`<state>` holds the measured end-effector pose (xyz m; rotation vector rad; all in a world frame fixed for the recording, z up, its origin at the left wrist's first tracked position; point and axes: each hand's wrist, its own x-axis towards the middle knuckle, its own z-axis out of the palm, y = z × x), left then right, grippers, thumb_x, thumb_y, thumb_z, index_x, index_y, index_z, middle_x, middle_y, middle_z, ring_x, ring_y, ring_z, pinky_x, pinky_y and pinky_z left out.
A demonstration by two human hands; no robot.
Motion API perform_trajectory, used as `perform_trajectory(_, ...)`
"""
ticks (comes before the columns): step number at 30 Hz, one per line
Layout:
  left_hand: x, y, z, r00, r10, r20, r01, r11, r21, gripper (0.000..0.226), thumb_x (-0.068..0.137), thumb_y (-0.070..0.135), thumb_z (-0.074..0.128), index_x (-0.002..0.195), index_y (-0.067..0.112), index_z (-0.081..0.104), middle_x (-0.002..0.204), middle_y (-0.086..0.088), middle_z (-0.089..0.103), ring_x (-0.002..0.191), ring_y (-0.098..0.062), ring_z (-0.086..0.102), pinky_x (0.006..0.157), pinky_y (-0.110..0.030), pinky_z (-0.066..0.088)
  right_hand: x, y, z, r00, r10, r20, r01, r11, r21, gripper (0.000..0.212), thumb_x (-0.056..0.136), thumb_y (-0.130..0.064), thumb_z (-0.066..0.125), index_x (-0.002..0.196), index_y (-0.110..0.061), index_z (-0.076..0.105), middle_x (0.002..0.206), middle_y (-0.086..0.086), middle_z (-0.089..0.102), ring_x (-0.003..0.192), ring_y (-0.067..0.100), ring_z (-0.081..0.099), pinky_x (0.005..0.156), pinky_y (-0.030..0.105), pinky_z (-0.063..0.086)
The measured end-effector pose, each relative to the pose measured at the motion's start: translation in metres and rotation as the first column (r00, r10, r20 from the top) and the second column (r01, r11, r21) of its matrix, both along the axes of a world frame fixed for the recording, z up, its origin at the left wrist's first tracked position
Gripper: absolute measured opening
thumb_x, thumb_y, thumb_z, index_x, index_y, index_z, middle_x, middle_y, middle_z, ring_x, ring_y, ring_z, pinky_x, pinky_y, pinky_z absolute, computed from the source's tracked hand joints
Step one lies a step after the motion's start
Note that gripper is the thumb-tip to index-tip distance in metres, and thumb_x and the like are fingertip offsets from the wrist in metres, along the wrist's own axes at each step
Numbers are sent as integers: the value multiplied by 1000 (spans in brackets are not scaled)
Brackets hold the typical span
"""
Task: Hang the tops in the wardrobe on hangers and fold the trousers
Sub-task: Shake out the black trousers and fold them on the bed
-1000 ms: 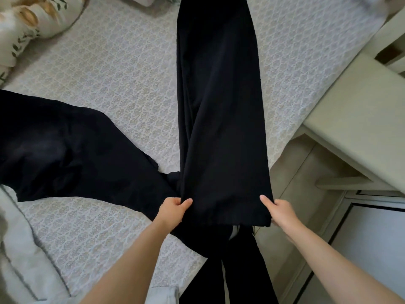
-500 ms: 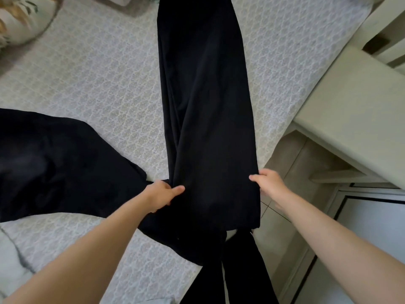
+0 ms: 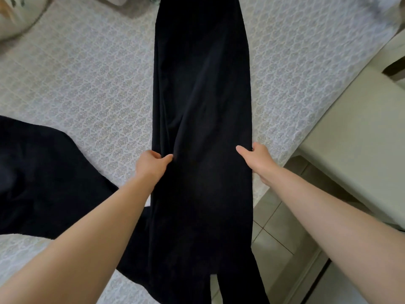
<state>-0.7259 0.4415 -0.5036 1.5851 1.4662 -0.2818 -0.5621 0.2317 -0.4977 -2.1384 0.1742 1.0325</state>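
A pair of black trousers (image 3: 201, 88) lies lengthwise up the middle of the bed, legs together, its near end hanging over the bed's front edge. My left hand (image 3: 151, 164) pinches the trousers' left edge, thumb on top. My right hand (image 3: 254, 160) grips the right edge, thumb on the cloth and fingers under it. A second black garment (image 3: 43, 178) lies spread on the bed to the left, partly under my left forearm and running under the trousers.
The bed cover (image 3: 87, 88) is pale with a small repeating pattern. A pillow (image 3: 15, 16) sits at the far left corner. A beige chair or bench (image 3: 359, 137) stands close on the right, with tiled floor (image 3: 276, 233) below it.
Both hands have slid up the trousers' edges, away from the hem toward the middle of the legs. The hem now hangs lower over the bed's edge.
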Motion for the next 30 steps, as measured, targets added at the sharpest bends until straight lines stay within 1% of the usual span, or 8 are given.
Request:
perform_trajectory(4,18,-2,2,993,-89,-75,105,960,261,27,89,32,70,98,13,52,96,-5,59,77,-17,55,66,-32,44,27,8,1,992,123,3,-123,992,9,34,93,-35,61,119,-13,58,112,2,65,103,22,63,93,44,53)
perform_trajectory(6,25,-2,1,981,-135,-139,171,941,293,25,90,36,69,91,12,60,90,-5,63,75,-19,59,64,-34,49,37,10,0,981,193,21,-193,981,3,30,94,-31,60,117,-11,60,111,3,66,102,23,64,93,44,53)
perform_trajectory(10,39,-7,2,978,-61,-201,110,965,240,36,89,33,70,84,-4,71,81,-18,71,74,-34,68,72,-44,59,49,9,-4,949,314,15,-314,949,-19,29,95,-29,59,112,-6,63,107,8,68,98,24,65,88,46,55)
perform_trajectory(18,42,8,2,989,92,-115,-76,987,139,12,90,22,70,88,10,70,88,-9,67,84,-25,64,82,-39,55,58,4,-7,969,223,-103,-219,974,48,19,95,-28,61,103,-11,65,101,4,70,94,22,68,83,44,58)
perform_trajectory(21,36,31,7,980,198,-19,-194,972,137,10,92,15,67,88,6,65,82,-10,64,80,-26,61,75,-37,51,65,-5,-8,974,214,-78,-212,976,42,23,93,-29,63,100,-7,66,99,8,71,92,24,69,82,46,58)
perform_trajectory(24,32,52,13,986,169,-2,-167,979,112,9,94,12,63,93,3,61,89,-14,65,78,-25,63,79,-40,54,70,-8,-9,975,202,-91,-200,979,30,23,95,-23,61,103,-2,65,103,15,69,94,28,69,82,47,59)
perform_trajectory(27,35,63,14,982,187,-12,-186,982,45,5,95,7,60,92,7,57,101,-22,65,82,-31,65,85,-46,57,75,-2,-8,974,167,-154,-164,986,27,7,95,-8,58,100,-7,64,104,14,69,92,25,70,81,42,60)
perform_trajectory(30,47,63,13,985,173,4,-173,983,-61,11,95,4,59,104,8,53,101,-18,64,87,-30,64,87,-46,56,84,9,-1,980,87,-181,-88,996,-1,10,91,-2,60,96,-10,64,103,13,70,91,25,70,77,38,60)
